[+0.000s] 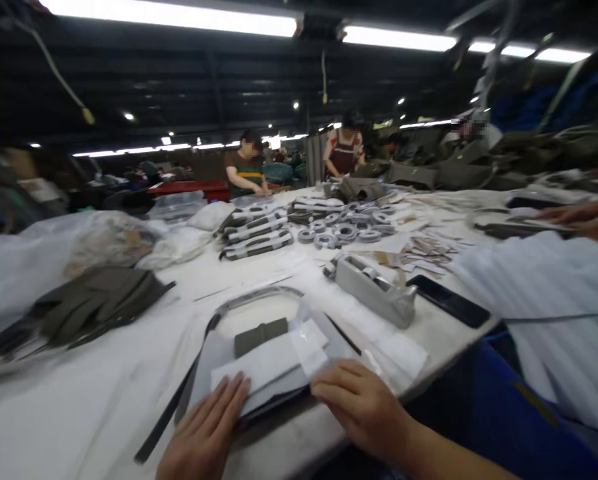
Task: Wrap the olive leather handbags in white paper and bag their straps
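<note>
A flat bag piece wrapped in grey and clear sheeting lies at the table's near edge, its dark strap looping behind it. On top are a white folded strip and an olive fabric roll. My left hand lies flat with fingers stretched over the near left corner of the piece and the white strip. At the near right edge, my right hand has its fingers pressed together on the wrapping; what is between them is hidden.
Beyond are a grey open box, a black phone, rolled straps and wrapped bundles. Olive fabric lies left, white sheeting right. Another person's hands are at far right; people stand behind the table.
</note>
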Available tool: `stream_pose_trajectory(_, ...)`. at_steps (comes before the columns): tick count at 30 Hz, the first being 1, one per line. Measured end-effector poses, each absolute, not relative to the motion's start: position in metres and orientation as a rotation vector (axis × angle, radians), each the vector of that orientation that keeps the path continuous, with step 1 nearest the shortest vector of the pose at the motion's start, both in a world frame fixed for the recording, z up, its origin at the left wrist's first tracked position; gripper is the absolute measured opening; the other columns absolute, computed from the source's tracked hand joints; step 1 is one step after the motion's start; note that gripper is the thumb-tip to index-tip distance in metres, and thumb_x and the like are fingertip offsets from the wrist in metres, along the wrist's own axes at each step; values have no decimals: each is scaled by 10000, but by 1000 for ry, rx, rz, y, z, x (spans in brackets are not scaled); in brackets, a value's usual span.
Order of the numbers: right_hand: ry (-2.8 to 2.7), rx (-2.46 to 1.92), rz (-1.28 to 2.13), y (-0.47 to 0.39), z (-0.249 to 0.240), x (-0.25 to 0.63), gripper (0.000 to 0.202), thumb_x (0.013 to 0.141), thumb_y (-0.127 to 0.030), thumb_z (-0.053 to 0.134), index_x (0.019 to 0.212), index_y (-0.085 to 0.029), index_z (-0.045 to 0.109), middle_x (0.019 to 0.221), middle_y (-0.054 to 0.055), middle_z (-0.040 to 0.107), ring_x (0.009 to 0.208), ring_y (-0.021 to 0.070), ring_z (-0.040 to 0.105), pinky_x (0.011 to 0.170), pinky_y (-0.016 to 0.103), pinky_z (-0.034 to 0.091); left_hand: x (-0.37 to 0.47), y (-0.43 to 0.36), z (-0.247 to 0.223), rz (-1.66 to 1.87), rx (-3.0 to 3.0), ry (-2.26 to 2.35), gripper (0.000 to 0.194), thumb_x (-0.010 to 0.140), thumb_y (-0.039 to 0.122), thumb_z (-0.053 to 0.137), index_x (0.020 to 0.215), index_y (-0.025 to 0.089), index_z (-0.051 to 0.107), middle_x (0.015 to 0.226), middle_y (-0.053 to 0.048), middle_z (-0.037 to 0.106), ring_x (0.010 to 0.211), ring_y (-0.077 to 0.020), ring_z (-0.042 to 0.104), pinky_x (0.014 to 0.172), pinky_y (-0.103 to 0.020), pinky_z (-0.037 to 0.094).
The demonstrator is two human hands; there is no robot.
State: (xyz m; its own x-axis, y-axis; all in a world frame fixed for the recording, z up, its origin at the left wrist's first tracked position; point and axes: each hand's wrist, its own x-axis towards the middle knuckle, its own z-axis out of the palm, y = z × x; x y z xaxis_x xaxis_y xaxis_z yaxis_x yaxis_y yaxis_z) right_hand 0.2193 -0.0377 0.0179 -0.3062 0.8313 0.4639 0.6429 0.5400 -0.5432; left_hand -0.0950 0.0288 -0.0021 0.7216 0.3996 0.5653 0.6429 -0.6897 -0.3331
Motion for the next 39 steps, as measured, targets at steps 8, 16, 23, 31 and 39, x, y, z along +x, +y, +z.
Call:
stream_pose_trajectory(8,-1233,-1257,1625,-50,8,187,239,811,-445,702,838,-209,688,814,23,671,792,197,618,742,304,471,-80,10,14,-626,-2434,-919,403,989,144,439,1375,181,549,1351,-58,632,1214,-209,619,973,-341,526)
stream_pose_trajectory(16,-824,-1055,1557,-57,21,146,271,656,-368,824,793,-218,645,807,1,658,985,211,614,897,306,438,-89,10,7,-610,-2380,-944,588,973,323,508,1519,172,352,1456,-108,535,1253,-268,583,1021,-382,475)
stream_pose_trajectory(23,-1732,-1214,739,-26,32,210,245,901,-344,624,1084,-215,724,1171,76,724,1127,222,654,1041,361,476,-90,22,-9,-760,-2235,-1057,581,1011,271,418,1561,185,250,1425,-93,568,1154,-244,647,966,-334,475)
stream_pose_trajectory(31,-1990,-1894,-160,11,-3,331,286,893,-155,589,1154,-101,693,1289,210,650,1251,356,578,1035,516,485,-80,29,-16,-940,-2137,-1230,609,984,290,541,1544,247,304,1431,-54,564,1125,-238,660,958,-327,483)
stream_pose_trajectory(39,-2046,-1930,-177,10,20,313,262,953,-183,510,940,-197,771,1183,91,731,1195,302,617,1029,452,442,-77,31,-16,-945,-2134,-1218,596,988,293,541,1539,253,317,1422,-45,574,1109,-239,667,939,-327,490)
